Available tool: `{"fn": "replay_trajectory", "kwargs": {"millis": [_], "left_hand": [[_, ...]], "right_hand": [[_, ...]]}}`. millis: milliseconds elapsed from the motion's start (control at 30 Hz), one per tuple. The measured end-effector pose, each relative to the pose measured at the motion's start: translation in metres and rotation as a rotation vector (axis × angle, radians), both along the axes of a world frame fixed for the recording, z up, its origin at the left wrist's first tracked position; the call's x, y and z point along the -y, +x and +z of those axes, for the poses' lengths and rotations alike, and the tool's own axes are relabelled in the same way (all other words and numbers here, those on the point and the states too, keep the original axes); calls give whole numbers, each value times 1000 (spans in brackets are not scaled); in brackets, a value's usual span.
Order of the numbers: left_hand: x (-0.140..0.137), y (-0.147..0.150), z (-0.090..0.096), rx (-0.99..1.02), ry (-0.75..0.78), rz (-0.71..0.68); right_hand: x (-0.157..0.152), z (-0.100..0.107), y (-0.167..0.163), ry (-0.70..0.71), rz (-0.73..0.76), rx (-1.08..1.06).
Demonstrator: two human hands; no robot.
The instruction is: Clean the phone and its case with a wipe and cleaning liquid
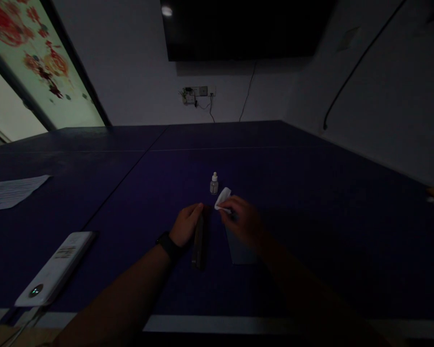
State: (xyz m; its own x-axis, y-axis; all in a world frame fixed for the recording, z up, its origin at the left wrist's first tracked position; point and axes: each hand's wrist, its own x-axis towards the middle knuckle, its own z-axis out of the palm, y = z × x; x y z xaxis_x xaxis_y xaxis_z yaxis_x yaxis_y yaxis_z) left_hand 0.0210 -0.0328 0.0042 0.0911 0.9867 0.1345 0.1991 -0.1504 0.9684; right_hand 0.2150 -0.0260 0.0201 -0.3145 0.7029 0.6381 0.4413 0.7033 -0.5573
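My left hand [185,224], with a dark watch on its wrist, grips the far end of a dark, long, slim object [197,246]. Its exact kind is too dim to make out. Between the thumb and fingers of my right hand [243,219] is a crumpled white tissue [223,195]. Partly hidden under that hand, a flat grey-blue rectangular thing [241,250] lies on the table. Just beyond both hands stands a small clear dropper bottle [214,186] with a pale top, upright and touched by neither hand.
A white power bank [56,270] with a lit display and cables rests at the left on the dark blue table [130,274]. Printed paper sheets [14,193] lie farther left. Behind the table, a dark screen [246,29] hangs above wall sockets [202,91].
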Motion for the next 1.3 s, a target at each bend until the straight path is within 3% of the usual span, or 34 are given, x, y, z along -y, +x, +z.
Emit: {"fn": "replay_trajectory", "kwargs": {"millis": [67,200,367,467,533,767,967,1200,1300], "left_hand": [[0,1,-1,6,-3,-12],[0,2,-1,103,-20,-3],[4,3,10,331,-12,79],[10,4,16,387,-71,97],[14,6,18,392,-118,88],[20,17,11,493,-183,29],[17,16,5,454,-132,104],[16,16,7,451,-172,161],[19,20,9,466,-195,100]], "right_hand": [[3,-4,-4,105,87,229],[7,-16,-15,96,189,496],[7,-13,-13,75,230,265],[3,-7,-5,54,142,80],[1,-4,-1,70,89,65],[-1,-14,-7,192,230,323],[1,-12,-14,214,165,531],[22,-2,-15,327,519,734],[14,-7,-14,280,262,768]]}}
